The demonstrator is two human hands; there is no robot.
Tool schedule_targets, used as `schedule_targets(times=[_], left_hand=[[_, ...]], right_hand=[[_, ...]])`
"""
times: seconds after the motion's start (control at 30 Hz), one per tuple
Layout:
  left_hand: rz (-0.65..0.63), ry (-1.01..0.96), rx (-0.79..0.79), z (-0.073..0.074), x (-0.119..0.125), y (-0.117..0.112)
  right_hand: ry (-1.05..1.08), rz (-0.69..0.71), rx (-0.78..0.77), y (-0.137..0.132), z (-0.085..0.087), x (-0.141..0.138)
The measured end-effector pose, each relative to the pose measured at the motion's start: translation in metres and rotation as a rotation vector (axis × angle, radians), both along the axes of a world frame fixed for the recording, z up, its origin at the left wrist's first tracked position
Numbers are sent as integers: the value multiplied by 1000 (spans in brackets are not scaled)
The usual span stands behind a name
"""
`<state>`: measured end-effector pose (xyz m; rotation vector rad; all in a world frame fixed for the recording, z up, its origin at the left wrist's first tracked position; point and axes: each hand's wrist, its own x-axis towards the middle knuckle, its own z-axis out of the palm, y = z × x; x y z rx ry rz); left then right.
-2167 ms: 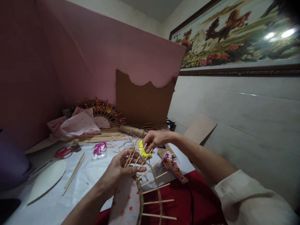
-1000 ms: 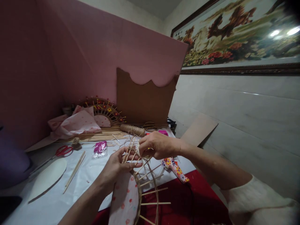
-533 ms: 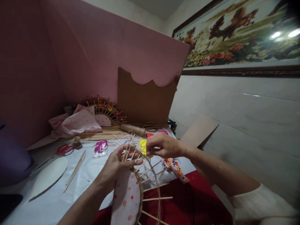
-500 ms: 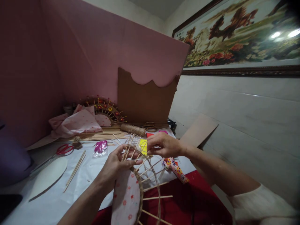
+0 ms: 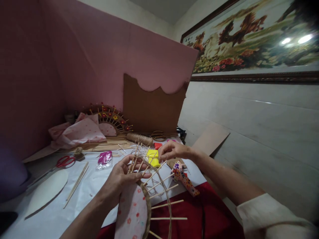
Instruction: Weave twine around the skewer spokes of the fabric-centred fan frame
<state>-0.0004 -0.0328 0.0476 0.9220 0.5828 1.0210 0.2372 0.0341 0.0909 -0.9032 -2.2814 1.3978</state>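
My left hand [image 5: 122,177] grips the top of a half-round craft piece [image 5: 133,212]: a pink dotted fabric panel with a woven rim and thin wooden sticks [image 5: 164,203] fanning out to the right. A strand of twine [image 5: 167,199] arcs across the sticks. My right hand [image 5: 171,151] hovers just beyond the upper sticks, fingers pinched on the twine strand. A yellow block [image 5: 153,157] lies on the table behind the sticks. A flower-patterned glue gun [image 5: 184,179] lies under my right wrist.
A finished fan-shaped piece [image 5: 109,121], pink fabric [image 5: 79,132], a bundle of sticks [image 5: 104,144] and a twine spool [image 5: 139,138] sit at the back. Red scissors [image 5: 63,162], a pink packet [image 5: 105,158], loose sticks [image 5: 77,181] and a white half-oval cutout [image 5: 46,191] lie left. Brown cardboard [image 5: 152,106] stands behind.
My right hand has lifted away from the sticks toward the back right, drawing the twine with it. The left hand stays gripping the piece, which has tilted slightly.
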Motion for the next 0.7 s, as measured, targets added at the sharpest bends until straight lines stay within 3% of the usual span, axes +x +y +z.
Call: schedule_targets(times=[0.1, 0.33, 0.7], left_hand=[[-7, 10, 4, 0, -2, 0], [-3, 15, 10, 1, -3, 0], [6, 10, 27, 7, -4, -3]], right_hand=[[7, -11, -87, 2, -6, -1], [-44, 136, -167, -6, -10, -22], [10, 60, -217, -6, -13, -24]])
